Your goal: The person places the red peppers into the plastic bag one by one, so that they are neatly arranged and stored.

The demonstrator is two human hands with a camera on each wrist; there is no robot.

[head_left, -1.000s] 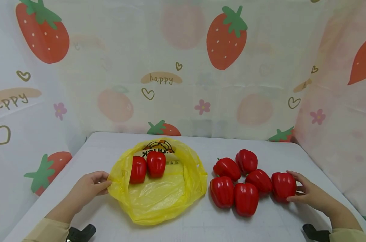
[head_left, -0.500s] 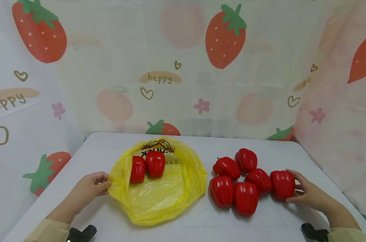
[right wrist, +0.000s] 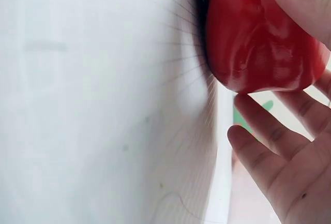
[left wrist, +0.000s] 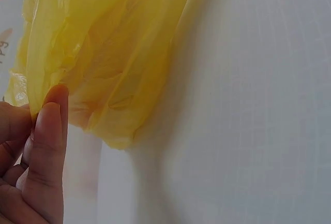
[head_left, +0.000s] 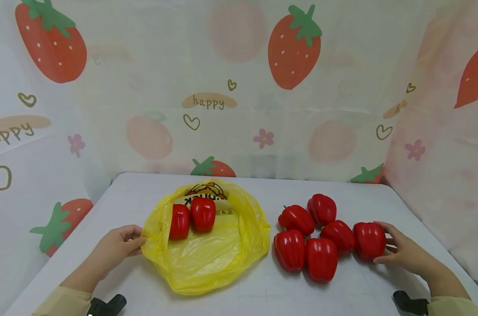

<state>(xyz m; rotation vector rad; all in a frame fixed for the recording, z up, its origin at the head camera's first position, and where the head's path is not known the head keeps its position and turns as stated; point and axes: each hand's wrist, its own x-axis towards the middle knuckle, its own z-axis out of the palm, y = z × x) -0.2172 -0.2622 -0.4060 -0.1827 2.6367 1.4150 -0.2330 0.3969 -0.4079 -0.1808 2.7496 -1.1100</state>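
At the left of the head view, my left hand [head_left: 118,245] pinches the rim of a yellow plastic bag [head_left: 207,274]. The left wrist view shows thumb and finger closed on the thin plastic [left wrist: 124,69]. Inside the bag lie two red bell peppers, one whole in view [head_left: 203,214], the other partly behind the bag's left side [head_left: 179,222]. On the right, my right hand [head_left: 408,254] holds the outermost red bell pepper [head_left: 368,241] between thumb and fingers. In the right wrist view this bell pepper [right wrist: 258,38] is low over the white surface, with two fingers held off it.
Several more red bell peppers stand grouped between bag and right hand, among them a front one [head_left: 321,260] and a back one [head_left: 321,210]. Everything is on a white table [head_left: 270,298]. Behind it hangs a strawberry-print cloth [head_left: 294,118].
Both hands keep their places on the bag and the bell pepper. Only a slight shift of the head camera shows.
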